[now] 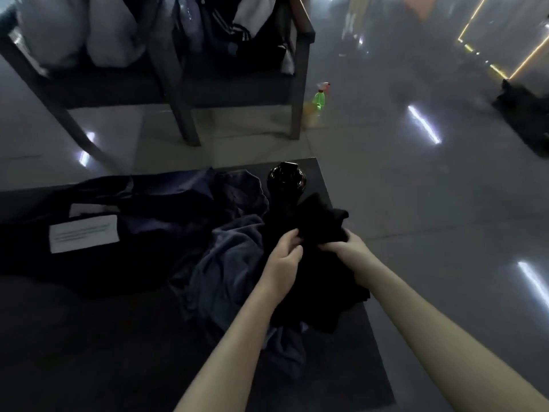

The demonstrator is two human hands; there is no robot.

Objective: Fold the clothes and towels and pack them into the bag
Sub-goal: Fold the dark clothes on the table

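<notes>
Progress looks early to me: nothing on the worktop (pixel 89 352) reads as folded, and I see nothing packed. The left hand (pixel 283 251) and right hand (pixel 346 243) each have their grip closed on the black garment (pixel 320 221), fingers curled into the fabric. It is bunched between them and raised a little over the worktop's right side, so I judge the fold is only being started. Just left of it a grey-blue cloth (pixel 225 257) lies crumpled, and behind that a navy piece (pixel 243 188) is heaped too. The light is too dim for me to say whether these are separate items. The bag (pixel 142 215) lies slack on the left of the worktop with a white label (pixel 84 233) showing. I cannot tell if its mouth is open. My count: one garment in hand, two loose cloths as best I can make out, one bag, and one dark jar (pixel 286 178) standing behind the pile. Beyond are two chairs (pixel 237 93) loaded with more pale and striped fabric, too blurred to count, and one green spray bottle (pixel 320 99) on the floor. All the folding and all the packing are left
</notes>
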